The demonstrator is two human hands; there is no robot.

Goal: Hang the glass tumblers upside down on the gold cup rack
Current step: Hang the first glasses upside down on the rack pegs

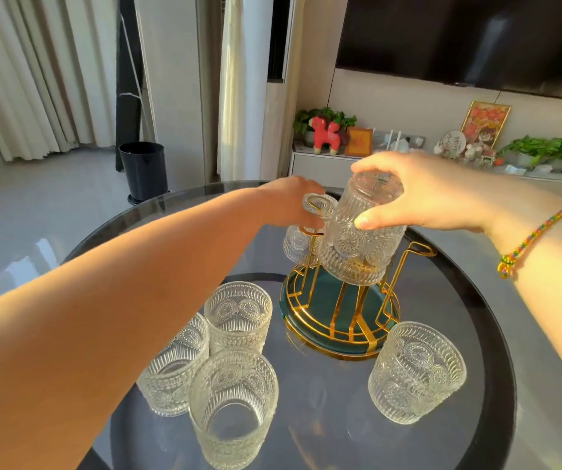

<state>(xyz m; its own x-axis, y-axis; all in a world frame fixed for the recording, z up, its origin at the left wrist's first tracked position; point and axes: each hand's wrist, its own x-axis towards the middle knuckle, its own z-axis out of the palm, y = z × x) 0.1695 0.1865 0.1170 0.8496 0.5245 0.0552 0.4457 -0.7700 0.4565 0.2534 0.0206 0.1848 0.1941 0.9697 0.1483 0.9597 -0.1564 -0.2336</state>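
Note:
The gold cup rack (340,320) with a green round base stands mid-table. My right hand (422,195) grips an embossed glass tumbler (361,239) by its bottom, upside down and tilted over a rack prong. My left hand (293,201) is closed around the rack's top loop (317,203). Another tumbler (298,245) hangs upside down on the rack's far left side, partly hidden by my left hand. A bare gold prong (415,249) sticks out at the right. Several tumblers stand upright on the table: three at the front left (235,313) (174,368) (232,401), one at the right (418,371).
The round dark glass table (496,351) carries everything. Beyond it stand a black bin (144,171) on the floor, white curtains, and a low white cabinet (320,166) with plants, a red toy and frames under a wall television.

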